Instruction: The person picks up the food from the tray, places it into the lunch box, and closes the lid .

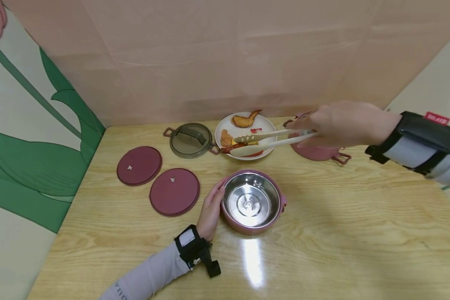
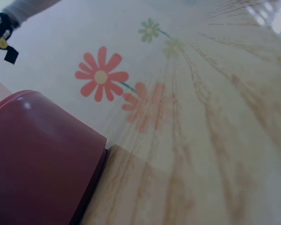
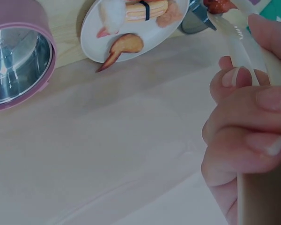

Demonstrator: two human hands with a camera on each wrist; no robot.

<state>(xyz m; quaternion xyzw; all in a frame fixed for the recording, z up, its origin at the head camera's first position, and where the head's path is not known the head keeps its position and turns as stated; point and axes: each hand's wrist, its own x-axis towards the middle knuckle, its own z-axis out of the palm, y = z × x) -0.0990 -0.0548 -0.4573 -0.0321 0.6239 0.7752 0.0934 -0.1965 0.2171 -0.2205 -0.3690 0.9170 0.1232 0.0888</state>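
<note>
In my right hand (image 1: 335,123) I hold a pair of pale tongs (image 1: 255,149), pointing left over a white plate (image 1: 271,125). Between the tongs' tips, a reddish-brown piece of toy food (image 3: 218,5) shows in the right wrist view, overlapping the plate in the head view. A toy chicken wing (image 1: 243,121) and other food pieces lie on the plate. My left hand (image 1: 211,208) holds the left side of a pink pot (image 1: 253,230) with a shiny steel inside, thumb near its rim. The pot's left handle is hidden by that hand.
Two dark red round lids (image 1: 139,166) lie at the left. Behind them is a small pot with a glass lid (image 1: 191,140). Another pink pot (image 1: 316,153) stands under my right hand, partly hidden. A pinkish cloth (image 1: 232,62) hangs along the table's back edge.
</note>
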